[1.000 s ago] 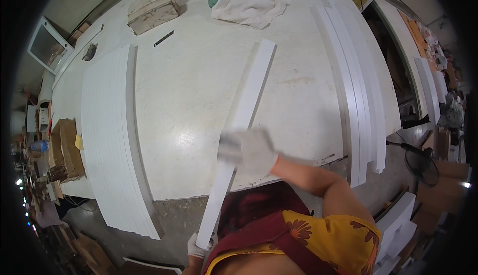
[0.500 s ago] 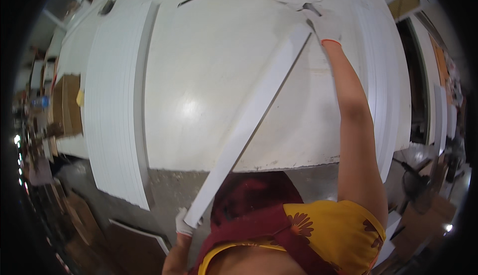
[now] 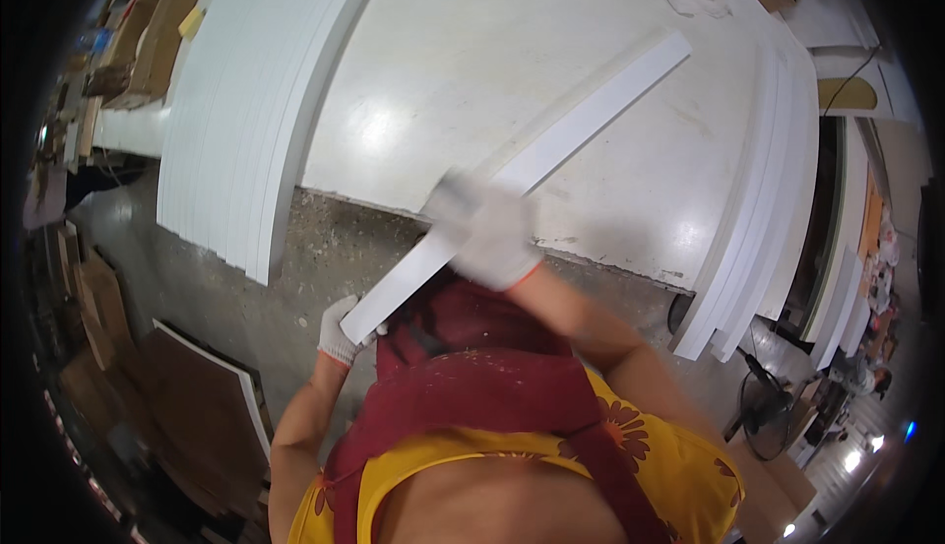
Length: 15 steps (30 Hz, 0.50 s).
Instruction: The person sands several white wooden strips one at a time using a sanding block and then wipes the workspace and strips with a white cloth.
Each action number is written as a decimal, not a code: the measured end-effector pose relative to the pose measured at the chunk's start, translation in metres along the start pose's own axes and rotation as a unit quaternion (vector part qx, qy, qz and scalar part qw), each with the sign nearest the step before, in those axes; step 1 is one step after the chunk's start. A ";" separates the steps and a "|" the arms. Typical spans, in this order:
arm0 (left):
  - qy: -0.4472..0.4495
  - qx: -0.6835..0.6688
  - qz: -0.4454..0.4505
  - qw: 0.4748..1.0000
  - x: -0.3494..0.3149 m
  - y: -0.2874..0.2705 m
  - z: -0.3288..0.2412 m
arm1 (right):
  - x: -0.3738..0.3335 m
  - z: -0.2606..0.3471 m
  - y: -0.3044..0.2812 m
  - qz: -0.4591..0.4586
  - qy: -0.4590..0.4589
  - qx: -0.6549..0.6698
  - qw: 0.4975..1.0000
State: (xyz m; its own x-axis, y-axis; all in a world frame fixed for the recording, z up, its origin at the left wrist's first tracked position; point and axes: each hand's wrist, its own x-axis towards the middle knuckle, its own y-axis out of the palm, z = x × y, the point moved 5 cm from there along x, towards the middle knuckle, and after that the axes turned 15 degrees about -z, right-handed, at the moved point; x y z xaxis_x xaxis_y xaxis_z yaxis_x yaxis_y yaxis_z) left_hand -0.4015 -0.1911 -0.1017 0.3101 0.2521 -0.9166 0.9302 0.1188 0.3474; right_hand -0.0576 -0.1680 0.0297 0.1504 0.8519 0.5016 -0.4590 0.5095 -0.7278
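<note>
The long white strip point(image 3: 593, 116), overhanging the desk point(image 3: 413, 101), is gripped by the left hand point(image 3: 340, 333); the blurred right hand point(image 3: 492, 236), grip unclear, is brought back from the far end, so the nearer part is now reached.

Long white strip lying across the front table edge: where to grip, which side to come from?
I'd take the white strip by its near end, coming from the person's left, where the left hand holds it. That end juts past the table edge, so its underside looks reachable; the far part lies over the tabletop. The blurred right hand covers the middle.
</note>
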 end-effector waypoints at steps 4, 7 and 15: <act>0.030 -0.009 -0.034 0.999 0.000 0.006 -0.002 | -0.032 0.111 0.026 0.043 -0.091 0.147 0.984; 0.023 -0.045 0.077 0.996 0.012 0.019 0.002 | 0.004 0.054 0.013 0.038 -0.066 0.074 0.994; -0.053 -0.276 0.147 0.948 0.011 0.127 0.003 | 0.022 -0.106 -0.037 -0.126 0.167 -0.198 0.958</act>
State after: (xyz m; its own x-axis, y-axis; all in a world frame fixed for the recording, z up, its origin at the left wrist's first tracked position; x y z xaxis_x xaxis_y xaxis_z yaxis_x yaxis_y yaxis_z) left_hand -0.2791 -0.1756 -0.0681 0.5854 0.2586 -0.7684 0.5643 0.5505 0.6152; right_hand 0.0556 -0.1548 0.0181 0.5149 0.6536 0.5546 -0.0133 0.6530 -0.7572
